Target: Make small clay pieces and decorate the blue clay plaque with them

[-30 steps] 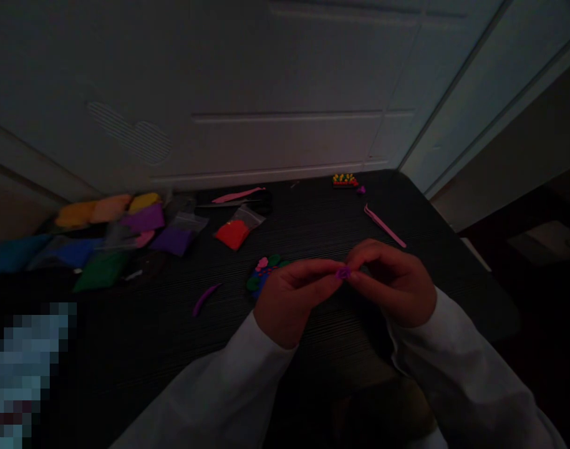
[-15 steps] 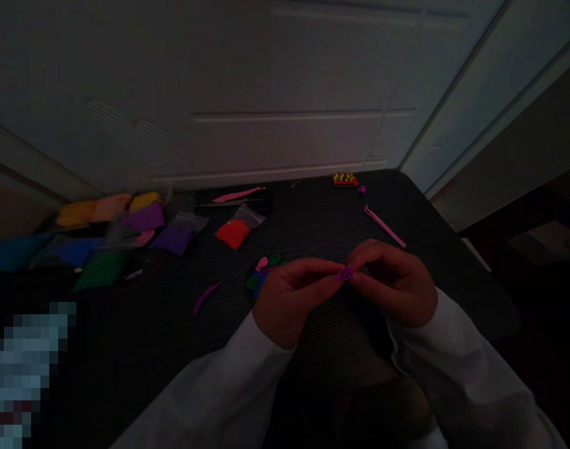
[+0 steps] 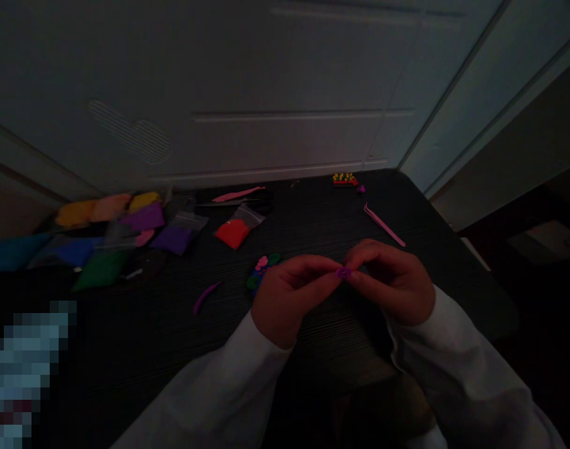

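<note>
A small purple clay flower (image 3: 343, 274) is pinched between the fingertips of both hands above the dark table. My left hand (image 3: 297, 293) grips it from the left, and my right hand (image 3: 395, 280) from the right, each with thumb and index finger closed. Partly hidden behind my left hand lies a blue clay piece with green leaves and a pink flower (image 3: 262, 262). Left of it rests a curved strip of purple clay (image 3: 206, 297). Pink tweezers (image 3: 384, 224) lie beyond my right hand.
Several bags of coloured clay crowd the table's left side, among them a green bag (image 3: 101, 269) and a purple bag (image 3: 174, 237). Nearer the middle are a red clay bag (image 3: 233, 233), scissors (image 3: 229, 202) and a pink tool (image 3: 239, 194). A yellow-and-red clay piece (image 3: 344, 180) sits at the back.
Both hands and the purple flower between them have shifted very slightly left. The grip of each hand looks the same, and the things on the table lie as before.
</note>
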`<action>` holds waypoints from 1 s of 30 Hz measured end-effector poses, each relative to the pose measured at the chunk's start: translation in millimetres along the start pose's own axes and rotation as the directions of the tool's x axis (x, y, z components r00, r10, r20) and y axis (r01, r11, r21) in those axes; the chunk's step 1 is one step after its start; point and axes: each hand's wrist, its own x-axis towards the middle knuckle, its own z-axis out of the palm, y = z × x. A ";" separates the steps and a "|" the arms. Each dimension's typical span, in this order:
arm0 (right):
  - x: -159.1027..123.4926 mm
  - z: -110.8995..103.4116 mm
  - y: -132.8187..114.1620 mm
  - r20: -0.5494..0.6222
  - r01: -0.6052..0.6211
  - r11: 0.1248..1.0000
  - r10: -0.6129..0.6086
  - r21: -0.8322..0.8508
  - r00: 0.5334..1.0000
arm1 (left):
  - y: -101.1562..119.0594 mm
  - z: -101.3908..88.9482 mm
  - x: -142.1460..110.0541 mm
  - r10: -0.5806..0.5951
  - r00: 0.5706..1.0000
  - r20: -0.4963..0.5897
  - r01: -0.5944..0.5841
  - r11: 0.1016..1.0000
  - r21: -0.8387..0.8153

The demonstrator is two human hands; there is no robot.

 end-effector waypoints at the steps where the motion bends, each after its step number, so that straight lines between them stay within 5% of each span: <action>1: -0.1 -0.1 0.2 -0.003 0.001 1.000 -0.001 0.000 1.000 | 0.5 0.2 -0.1 0.005 1.000 -0.006 -0.005 1.000 0.018; 30: -2.2 3.7 0.3 -0.047 0.051 0.999 -0.051 0.001 0.998 | 4.1 3.3 -4.0 0.248 0.968 -0.028 -0.222 0.906 0.359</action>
